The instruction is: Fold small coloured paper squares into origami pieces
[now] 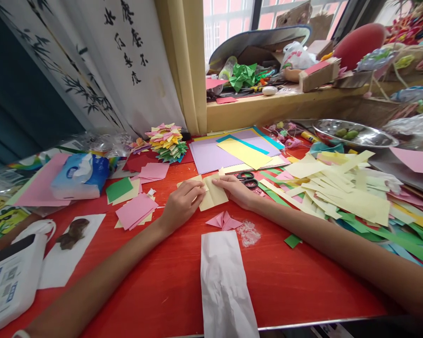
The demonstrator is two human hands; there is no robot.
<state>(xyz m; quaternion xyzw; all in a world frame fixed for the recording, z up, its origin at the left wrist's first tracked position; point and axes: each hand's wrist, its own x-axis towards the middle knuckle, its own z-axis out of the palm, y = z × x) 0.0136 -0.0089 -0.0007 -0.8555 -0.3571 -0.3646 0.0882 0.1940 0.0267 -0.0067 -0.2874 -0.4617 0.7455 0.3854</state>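
Between my two hands is a pale yellow sheet of paper (213, 196) with a crease down its middle. My left hand (184, 201) has its fingers curled on the sheet's left side. On the right edge, my right hand (234, 190) pinches the paper with thumb and fingers. Just below it lies a folded pink paper piece (223, 221), beside a small heap of clear bits (249, 233). Black-handled scissors (247, 180) rest behind my right wrist. Nearer me, a white crumpled paper strip (223, 277) runs to the table's front edge.
Pink paper squares (137, 210) and a green square (119, 189) lie to the left, near a blue tissue pack (80, 176). A layered paper ornament (167, 143) stands at the back. Paper strips (341, 188) pile up on the right, before a metal bowl (370, 134).
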